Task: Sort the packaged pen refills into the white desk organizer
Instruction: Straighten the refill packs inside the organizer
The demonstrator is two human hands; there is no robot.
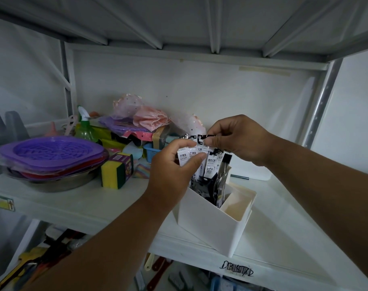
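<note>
Most refill packets point(208, 164) already stand upright in the back compartment of the white organizer point(212, 225) on the shelf point(74, 198). The left hand point(170, 175) grips a few; the right hand point(239, 139) pinches one top. The front compartment looks empty.

White-and-black plastic refill packets point(210, 164), front left label: "子弹头" is printed, with a code beneath that seems to read "GPR-8399"; its last characters are blurred.
Neighbouring packet label: "子弹头" is repeated.
Middle packet label: "晨光文具" is seemingly printed; a small code below is too blurred to be read.
White metal shelf front edge point(237, 270): a black scrawled marking is seen, not legible.
Yellow-and-green sponge pack point(116, 171): a purple label is carried, its print too small to be read.
</note>
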